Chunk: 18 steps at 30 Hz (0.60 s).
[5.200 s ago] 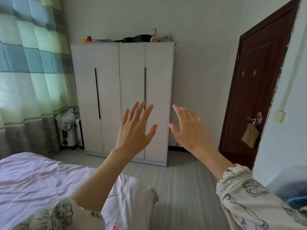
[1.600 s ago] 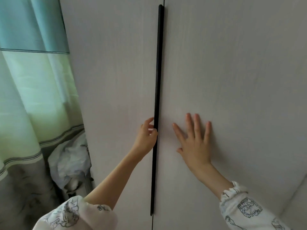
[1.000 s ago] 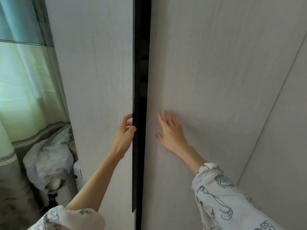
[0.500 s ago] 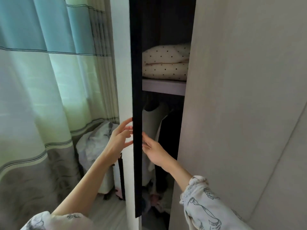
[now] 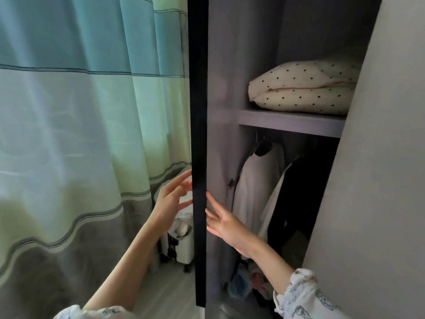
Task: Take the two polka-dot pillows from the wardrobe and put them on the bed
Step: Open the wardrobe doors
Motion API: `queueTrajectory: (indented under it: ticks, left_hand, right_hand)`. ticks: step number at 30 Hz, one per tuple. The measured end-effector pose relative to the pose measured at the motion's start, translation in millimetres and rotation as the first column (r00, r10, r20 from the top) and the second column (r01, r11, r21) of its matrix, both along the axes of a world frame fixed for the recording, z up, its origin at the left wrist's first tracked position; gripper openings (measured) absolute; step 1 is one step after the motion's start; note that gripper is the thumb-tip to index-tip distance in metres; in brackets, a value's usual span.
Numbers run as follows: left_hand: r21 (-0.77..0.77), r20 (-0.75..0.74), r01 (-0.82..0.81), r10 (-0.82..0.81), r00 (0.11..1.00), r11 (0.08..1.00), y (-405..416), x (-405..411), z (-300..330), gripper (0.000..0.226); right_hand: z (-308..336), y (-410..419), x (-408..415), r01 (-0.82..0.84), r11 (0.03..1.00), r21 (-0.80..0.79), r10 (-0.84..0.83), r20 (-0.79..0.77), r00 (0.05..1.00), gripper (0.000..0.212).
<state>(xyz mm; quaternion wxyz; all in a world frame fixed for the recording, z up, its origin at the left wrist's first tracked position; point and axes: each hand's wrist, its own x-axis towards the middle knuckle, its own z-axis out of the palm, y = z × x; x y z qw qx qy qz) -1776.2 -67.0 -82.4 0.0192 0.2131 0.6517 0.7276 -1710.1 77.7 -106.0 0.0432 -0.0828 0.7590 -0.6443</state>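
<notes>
A: Where are the pillows [image 5: 303, 88] lying?
B: Stacked on the wardrobe shelf [image 5: 289, 122], above the hanging clothes [image 5: 257, 192].
A: And the hands?
B: The left hand [image 5: 171, 200] and right hand [image 5: 226, 223] are flanking the door edge [image 5: 199, 134], each grip spread, holding nothing.

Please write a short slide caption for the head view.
Both hands at the dark door edge; cream polka-dot pillows on the shelf.
</notes>
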Motion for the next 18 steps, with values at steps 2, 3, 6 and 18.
queueTrajectory:
  ticks: [2,3,6,18]
  left_hand:
    - [0.014,0.006,-0.013,0.013,1.0,1.0,-22,-16,-2,0.05]
    - [0.017,0.009,-0.018,0.018,1.0,1.0,-33,-25,-2,0.05]
    - [0.002,-0.002,0.005,-0.005,1.0,1.0,-60,-50,-2,0.048]
    - [-0.041,-0.137,-0.13,0.123,0.983,0.991,-107,-78,-21,0.036]
  right_hand:
    - [0,-25,-16,-0.002,1.0,-0.004,0.002,0.009,1.0,0.06]
    - [0,-35,-24,-0.004,1.0,-0.006,0.004,0.016,1.0,0.06]
    - [3,-58,-45,-0.011,1.0,-0.009,0.011,0.032,0.999,0.059]
    - [6,-87,-81,0.027,0.999,0.034,-0.029,0.056,0.998,0.059]
